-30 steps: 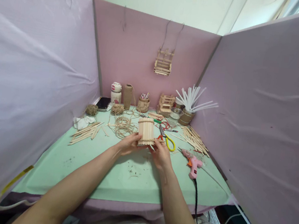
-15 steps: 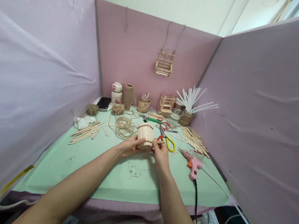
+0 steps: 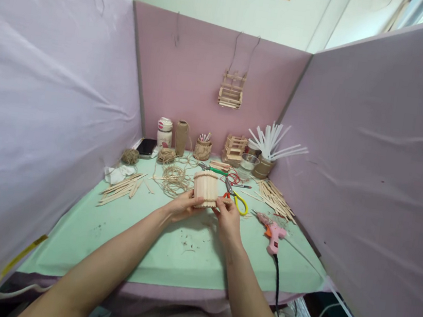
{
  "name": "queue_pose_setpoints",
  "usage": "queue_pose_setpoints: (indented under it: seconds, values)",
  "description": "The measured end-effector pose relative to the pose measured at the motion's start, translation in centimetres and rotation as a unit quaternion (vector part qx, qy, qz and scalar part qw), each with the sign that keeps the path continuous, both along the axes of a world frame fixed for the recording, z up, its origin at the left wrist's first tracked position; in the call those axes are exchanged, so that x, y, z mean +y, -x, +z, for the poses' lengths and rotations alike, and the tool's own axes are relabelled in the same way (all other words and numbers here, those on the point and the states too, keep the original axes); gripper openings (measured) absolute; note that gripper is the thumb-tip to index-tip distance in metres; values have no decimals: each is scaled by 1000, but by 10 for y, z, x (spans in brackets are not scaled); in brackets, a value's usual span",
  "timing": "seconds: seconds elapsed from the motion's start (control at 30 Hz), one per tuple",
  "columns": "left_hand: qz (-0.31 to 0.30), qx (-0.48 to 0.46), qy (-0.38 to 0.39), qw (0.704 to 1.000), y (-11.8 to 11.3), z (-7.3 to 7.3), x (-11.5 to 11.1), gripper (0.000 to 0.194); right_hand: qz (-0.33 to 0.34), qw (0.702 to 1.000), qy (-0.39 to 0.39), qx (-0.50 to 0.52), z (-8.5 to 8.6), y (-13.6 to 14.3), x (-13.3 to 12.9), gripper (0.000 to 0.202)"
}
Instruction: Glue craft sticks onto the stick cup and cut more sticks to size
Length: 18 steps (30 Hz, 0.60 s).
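A small round holder of pale craft sticks [image 3: 206,188] is held above the middle of the table. A band of tan twine cord runs round its upper part and another round its lower part. From the left, my left hand [image 3: 185,205] grips the holder, thumb on its front and fingers mostly hidden beneath. At the lower right edge of the holder, my right hand [image 3: 226,212] pinches the lower twine cord. Just beyond that hand lie scissors [image 3: 240,202] with a yellow and a red handle.
A pink glue gun [image 3: 273,234] lies to the right, its black cable hanging over the table edge. Loose craft sticks [image 3: 277,198] are piled behind it, others [image 3: 122,188] at left. Behind the holder are coiled twine [image 3: 175,181], green-handled pliers [image 3: 218,171] and a clear cup [image 3: 248,164].
The holder has turned and tilted slightly in my hands. Both hands keep their grip in nearly the same place, and the whole view has shifted a little.
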State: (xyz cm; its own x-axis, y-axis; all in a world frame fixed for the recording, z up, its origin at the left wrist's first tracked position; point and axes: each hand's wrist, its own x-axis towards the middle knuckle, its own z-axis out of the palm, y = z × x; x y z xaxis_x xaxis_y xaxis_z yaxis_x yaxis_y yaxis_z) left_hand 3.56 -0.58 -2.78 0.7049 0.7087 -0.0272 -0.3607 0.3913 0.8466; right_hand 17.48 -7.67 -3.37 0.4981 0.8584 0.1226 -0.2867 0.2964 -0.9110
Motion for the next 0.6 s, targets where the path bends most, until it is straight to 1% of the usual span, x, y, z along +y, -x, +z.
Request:
queue_pose_setpoints:
  seconds: [0.1,0.2,0.3,0.37,0.47,0.6]
  values:
    - [9,13,-1,1000,0,0,1,54,-20,999,-5,-27,-3,0,1,29]
    - [22,35,-3,999,0,0,1,49,-48,997,-1,-60,-6,-2,2,28]
    - [6,39,13,999,0,2,-1,43,-76,992,5,-99,-8,-5,2,27]
    - [-2,39,33,999,-1,5,-4,40,-92,988,7,-124,-7,-6,2,26]
    - [9,39,56,998,-2,9,-7,40,-105,983,6,-153,-4,-6,1,23]
    - [25,49,55,997,-4,10,-8,45,-104,979,4,-175,-2,-4,0,21]
